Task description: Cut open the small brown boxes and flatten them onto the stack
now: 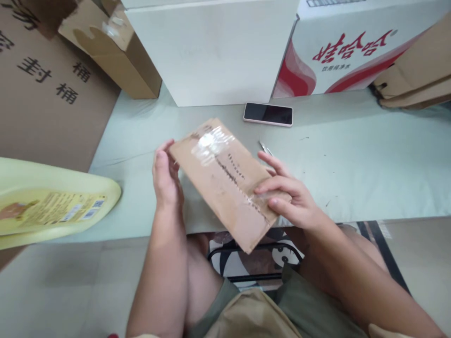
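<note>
Between my two hands is a flat brown cardboard box point(225, 188), tilted over the front edge of the table. Clear, shiny tape covers its far left end, and a torn, ragged line runs along its face. My left hand point(167, 176) grips the box's left end, its fingers partly hidden behind the cardboard. At the right end, my right hand point(291, 195) holds the box, with its thumb and a finger on the taped face. A thin metal tool point(265, 148) lies on the table just past my right fingers, partly hidden by them.
A phone point(268, 114) lies beyond the box, in front of a white box point(214, 56). A red-and-white carton point(345, 56) stands at the back right. Large brown cartons point(45, 108) are at the left, with a yellow bottle point(59, 202) nearer me. The pale green tabletop point(352, 164) extends rightward.
</note>
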`<control>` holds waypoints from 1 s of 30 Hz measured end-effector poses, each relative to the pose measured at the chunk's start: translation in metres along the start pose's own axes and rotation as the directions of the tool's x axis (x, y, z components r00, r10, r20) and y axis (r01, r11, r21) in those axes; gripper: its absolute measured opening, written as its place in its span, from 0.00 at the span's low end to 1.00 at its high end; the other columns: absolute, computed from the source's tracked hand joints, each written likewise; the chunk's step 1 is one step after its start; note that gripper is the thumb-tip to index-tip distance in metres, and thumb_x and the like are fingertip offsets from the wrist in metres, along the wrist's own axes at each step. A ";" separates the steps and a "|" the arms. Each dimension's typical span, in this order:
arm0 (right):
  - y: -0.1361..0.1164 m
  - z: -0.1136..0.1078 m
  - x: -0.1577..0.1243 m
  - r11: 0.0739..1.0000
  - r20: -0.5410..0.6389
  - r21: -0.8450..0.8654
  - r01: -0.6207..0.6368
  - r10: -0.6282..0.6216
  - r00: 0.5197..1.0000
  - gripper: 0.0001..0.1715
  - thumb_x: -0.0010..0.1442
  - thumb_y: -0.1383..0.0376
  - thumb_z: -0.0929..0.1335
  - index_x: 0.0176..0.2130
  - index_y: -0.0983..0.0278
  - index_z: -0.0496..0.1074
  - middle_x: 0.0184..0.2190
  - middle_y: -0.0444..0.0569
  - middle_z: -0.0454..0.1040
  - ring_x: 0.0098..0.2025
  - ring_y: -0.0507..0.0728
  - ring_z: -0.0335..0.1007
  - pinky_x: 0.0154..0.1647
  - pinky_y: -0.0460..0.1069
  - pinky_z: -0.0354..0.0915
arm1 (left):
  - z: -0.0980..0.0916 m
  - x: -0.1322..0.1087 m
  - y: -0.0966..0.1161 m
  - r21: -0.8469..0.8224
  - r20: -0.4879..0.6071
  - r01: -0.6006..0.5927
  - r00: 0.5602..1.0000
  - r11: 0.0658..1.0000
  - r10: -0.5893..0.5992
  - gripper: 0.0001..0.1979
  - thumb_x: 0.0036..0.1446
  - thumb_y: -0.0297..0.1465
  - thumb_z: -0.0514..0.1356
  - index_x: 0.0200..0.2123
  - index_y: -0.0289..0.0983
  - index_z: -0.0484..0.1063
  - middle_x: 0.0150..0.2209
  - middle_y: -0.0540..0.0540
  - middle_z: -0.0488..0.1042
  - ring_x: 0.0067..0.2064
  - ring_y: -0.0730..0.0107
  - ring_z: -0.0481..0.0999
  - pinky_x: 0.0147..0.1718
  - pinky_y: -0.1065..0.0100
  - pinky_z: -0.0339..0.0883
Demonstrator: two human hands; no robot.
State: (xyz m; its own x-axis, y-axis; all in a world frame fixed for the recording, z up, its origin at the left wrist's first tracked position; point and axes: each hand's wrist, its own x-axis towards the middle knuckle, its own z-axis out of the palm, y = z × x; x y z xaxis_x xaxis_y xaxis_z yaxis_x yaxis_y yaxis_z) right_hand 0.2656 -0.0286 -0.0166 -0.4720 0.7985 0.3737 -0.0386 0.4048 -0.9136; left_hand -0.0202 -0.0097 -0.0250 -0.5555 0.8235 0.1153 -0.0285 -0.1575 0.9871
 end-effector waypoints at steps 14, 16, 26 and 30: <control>0.032 -0.017 -0.001 0.677 -0.452 -0.492 -0.547 0.338 0.825 0.24 0.61 0.50 0.70 0.51 0.61 0.77 0.46 0.57 0.80 0.47 0.66 0.77 0.50 0.62 0.73 | 0.007 -0.011 0.017 -0.111 0.119 -0.021 0.992 0.994 0.034 0.16 0.49 0.42 0.73 0.36 0.41 0.76 0.38 0.47 0.76 0.36 0.67 0.74 0.34 0.65 0.71; 0.039 -0.020 -0.001 0.523 -0.422 -0.645 -0.557 0.363 0.830 0.30 0.57 0.54 0.71 0.56 0.63 0.76 0.46 0.60 0.79 0.48 0.69 0.76 0.49 0.63 0.72 | 0.008 -0.012 0.017 -0.112 0.115 -0.015 0.993 0.994 0.028 0.16 0.48 0.42 0.73 0.36 0.41 0.76 0.38 0.47 0.76 0.36 0.66 0.73 0.34 0.65 0.70; 0.028 -0.026 0.008 0.641 -0.372 -0.462 -0.613 0.488 0.790 0.27 0.61 0.61 0.64 0.59 0.61 0.69 0.28 0.45 0.74 0.27 0.57 0.68 0.31 0.52 0.63 | 0.009 -0.013 0.019 -0.027 0.120 -0.005 0.993 1.000 0.009 0.18 0.49 0.45 0.71 0.36 0.42 0.73 0.37 0.47 0.75 0.35 0.64 0.72 0.34 0.63 0.68; 0.009 -0.029 -0.003 0.873 -0.341 -0.273 -0.403 0.304 0.890 0.21 0.66 0.60 0.66 0.58 0.57 0.68 0.25 0.39 0.66 0.26 0.54 0.65 0.30 0.51 0.64 | 0.010 -0.014 0.019 -0.014 0.116 -0.001 0.993 1.000 0.002 0.18 0.50 0.46 0.70 0.37 0.42 0.72 0.36 0.47 0.75 0.35 0.64 0.72 0.33 0.64 0.67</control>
State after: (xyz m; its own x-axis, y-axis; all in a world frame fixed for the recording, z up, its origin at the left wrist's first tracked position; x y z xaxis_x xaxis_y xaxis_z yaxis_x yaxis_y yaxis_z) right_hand 0.2923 -0.0147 -0.0217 -0.1312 0.9853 0.1095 0.3971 0.1535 -0.9049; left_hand -0.0048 -0.0185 -0.0069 -0.4554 0.8808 0.1297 -0.0402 -0.1659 0.9853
